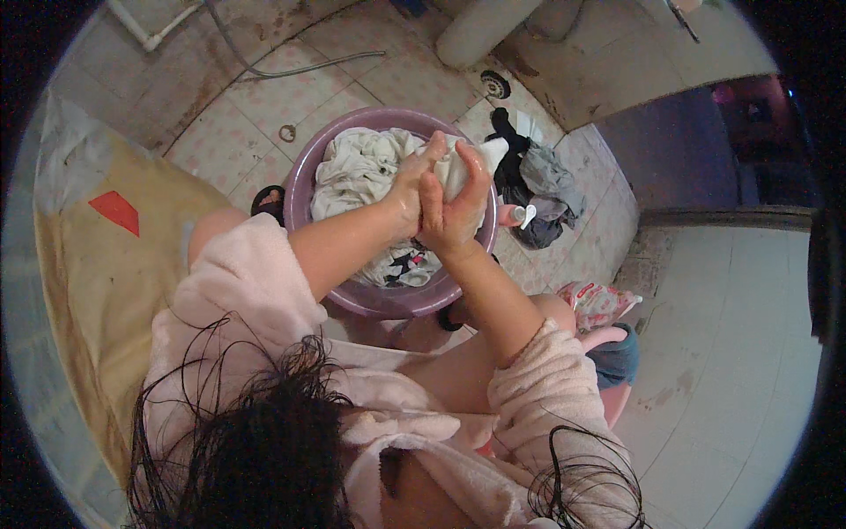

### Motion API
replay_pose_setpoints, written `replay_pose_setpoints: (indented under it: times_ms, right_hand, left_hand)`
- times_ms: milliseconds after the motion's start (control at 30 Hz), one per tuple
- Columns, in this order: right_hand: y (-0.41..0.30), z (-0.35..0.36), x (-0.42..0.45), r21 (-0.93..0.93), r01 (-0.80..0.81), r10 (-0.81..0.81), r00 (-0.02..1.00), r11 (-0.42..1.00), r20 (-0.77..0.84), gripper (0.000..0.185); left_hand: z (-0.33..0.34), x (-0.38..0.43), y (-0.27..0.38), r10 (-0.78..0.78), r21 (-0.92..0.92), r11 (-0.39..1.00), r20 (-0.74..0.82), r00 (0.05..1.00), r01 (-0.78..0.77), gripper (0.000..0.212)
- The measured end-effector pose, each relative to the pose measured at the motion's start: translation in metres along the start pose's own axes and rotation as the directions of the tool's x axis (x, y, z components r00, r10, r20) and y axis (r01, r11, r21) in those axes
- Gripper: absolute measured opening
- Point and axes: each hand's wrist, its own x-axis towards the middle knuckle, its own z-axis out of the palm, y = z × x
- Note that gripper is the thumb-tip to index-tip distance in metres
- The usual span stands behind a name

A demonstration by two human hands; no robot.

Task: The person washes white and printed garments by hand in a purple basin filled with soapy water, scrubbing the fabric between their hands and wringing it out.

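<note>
A purple plastic basin stands on the floor between my feet. Inside it lies a wet, bunched white garment, with black and pink details on the cloth near the front rim. Over the basin's right half, a white cloth is bunched between my two hands. My left hand presses on its left side. My right hand grips it from the near right, thumb and fingers apart around it. One end of the cloth sticks out past the right fingers. The undersides of both palms are hidden.
Dark and grey clothes lie on the tiles right of the basin, near a pink pump bottle. A printed plastic bag and a pink bucket with dark cloth sit at my right. A grey hose and a small wheel lie beyond.
</note>
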Motion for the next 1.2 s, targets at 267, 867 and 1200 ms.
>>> replay_pose_setpoints:
  times_ms: [267,867,1200]
  right_hand:
    - [0.005,-0.014,0.010,-0.036,-0.107,0.110,0.989,0.994,0.100,0.018]
    - [0.040,-0.019,0.024,0.404,-0.760,0.724,0.632,0.509,0.278,0.049]
    - [0.018,-0.036,0.030,0.354,-0.660,0.658,0.739,0.662,0.147,0.025]
  left_hand:
    - [0.015,-0.017,-0.003,0.020,0.136,0.991,-0.082,0.996,-0.009,0.032]
    - [0.001,0.007,0.028,0.321,0.241,0.924,-0.067,0.945,-0.297,0.036]
    - [0.011,-0.008,0.054,0.103,0.226,0.970,-0.056,0.993,-0.088,0.034]
